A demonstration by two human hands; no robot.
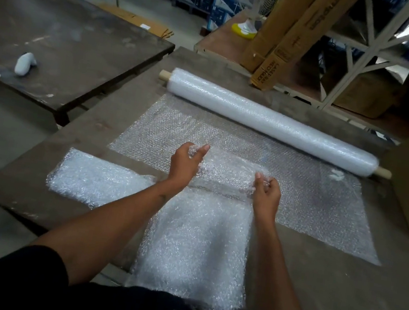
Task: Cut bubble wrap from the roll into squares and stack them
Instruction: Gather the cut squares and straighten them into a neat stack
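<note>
Both hands hold 1 cut piece of bubble wrap (225, 167) at the centre of the worktable (336, 296). The left hand (186, 164) pinches its left edge between thumb and curled fingers, and the right hand (266, 191) grips its right edge with fingers closed round the film. The piece seems lifted slightly and sags between them, above the unrolled sheet.

The roll (270, 121) lies at 12 o'clock from the hands, on a wooden core whose ends stick out at both sides. Its unrolled sheet (311, 198) spreads flat from the roll toward the hands and out to 3 o'clock. A thick stack of cut squares (195, 255) sits at 6 o'clock, under the forearms and overhanging the near table edge. A second pile (97, 180) lies at 8 o'clock, just beside it. No cutting tool is visible in this view.

By my reading, the piece is about to go onto the stack at 6 o'clock. Risks from here:
1. The light film may fold or land skewed, because it hangs limp between only 2 grip points.
2. The stack may slide off the table, since it overhangs the edge and the forearms pass right over it.
3. A tight grip may pop bubbles along both held edges.
</note>
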